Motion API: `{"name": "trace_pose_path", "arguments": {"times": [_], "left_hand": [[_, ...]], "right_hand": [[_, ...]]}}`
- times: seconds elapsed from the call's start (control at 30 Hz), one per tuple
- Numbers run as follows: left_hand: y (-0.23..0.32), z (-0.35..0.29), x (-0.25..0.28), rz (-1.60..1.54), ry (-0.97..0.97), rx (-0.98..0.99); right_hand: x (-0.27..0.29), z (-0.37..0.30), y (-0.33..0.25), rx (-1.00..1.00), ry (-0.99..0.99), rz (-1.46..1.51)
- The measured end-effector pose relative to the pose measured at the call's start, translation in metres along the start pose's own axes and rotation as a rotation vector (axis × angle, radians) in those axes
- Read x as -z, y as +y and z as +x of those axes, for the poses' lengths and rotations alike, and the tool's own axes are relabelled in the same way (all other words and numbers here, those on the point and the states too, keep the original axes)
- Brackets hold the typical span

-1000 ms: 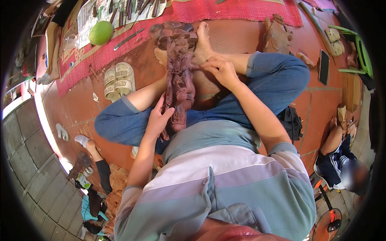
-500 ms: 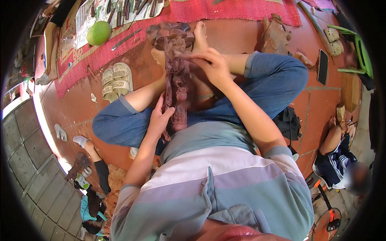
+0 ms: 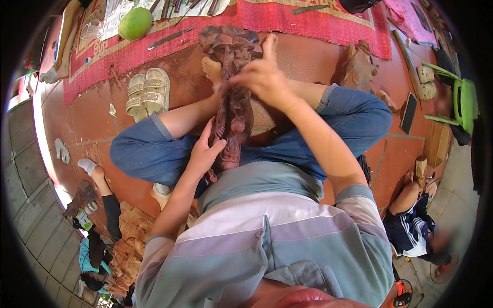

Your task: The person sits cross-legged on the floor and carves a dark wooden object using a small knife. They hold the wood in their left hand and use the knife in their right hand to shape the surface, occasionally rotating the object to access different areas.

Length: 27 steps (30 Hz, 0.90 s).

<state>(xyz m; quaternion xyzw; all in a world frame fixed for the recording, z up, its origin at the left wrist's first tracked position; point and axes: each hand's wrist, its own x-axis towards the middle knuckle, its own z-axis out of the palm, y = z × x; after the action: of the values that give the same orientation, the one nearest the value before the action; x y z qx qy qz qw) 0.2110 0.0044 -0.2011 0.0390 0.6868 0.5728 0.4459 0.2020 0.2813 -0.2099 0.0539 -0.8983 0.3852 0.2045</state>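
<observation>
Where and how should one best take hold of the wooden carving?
The carving is probably best gripped at its narrower near end, from the left, where the left hand rests: it lies lengthwise and its far end flares wide.

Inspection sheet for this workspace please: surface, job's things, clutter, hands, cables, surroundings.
Surface: red tiled floor; red patterned mat along the far side
Job's things: dark reddish carving between the person's legs, broad end away
Clutter: green fruit, flat blade, pale sandals, phone
Hands: left hand against the carving's near end; right hand blurred over its far half, contact unclear
Cables: nothing seen
Surroundings: green chair at right; other people on both sides
</observation>
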Motion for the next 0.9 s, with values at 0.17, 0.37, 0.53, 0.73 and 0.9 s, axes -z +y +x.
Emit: {"name": "trace_pose_path", "arguments": {"times": [0.17, 0.37, 0.53, 0.73, 0.9], "left_hand": [[0.002, -0.003, 0.001, 0.021, -0.013, 0.009], [-0.003, 0.001, 0.001, 0.092, 0.010, -0.032], [0.005, 0.003, 0.002, 0.219, 0.020, -0.037], [-0.005, 0.003, 0.003, 0.221, 0.026, -0.073], [0.000, 0.004, 0.003, 0.186, 0.024, -0.059]], "right_hand": [[0.001, -0.025, 0.033, -0.015, -0.051, -0.016], [0.036, -0.011, 0.026, -0.143, 0.015, -0.133], [-0.022, 0.013, -0.010, 0.109, -0.049, 0.016], [0.007, -0.026, 0.037, -0.061, -0.008, -0.020], [0.045, -0.002, 0.017, -0.111, 0.007, -0.112]]}}
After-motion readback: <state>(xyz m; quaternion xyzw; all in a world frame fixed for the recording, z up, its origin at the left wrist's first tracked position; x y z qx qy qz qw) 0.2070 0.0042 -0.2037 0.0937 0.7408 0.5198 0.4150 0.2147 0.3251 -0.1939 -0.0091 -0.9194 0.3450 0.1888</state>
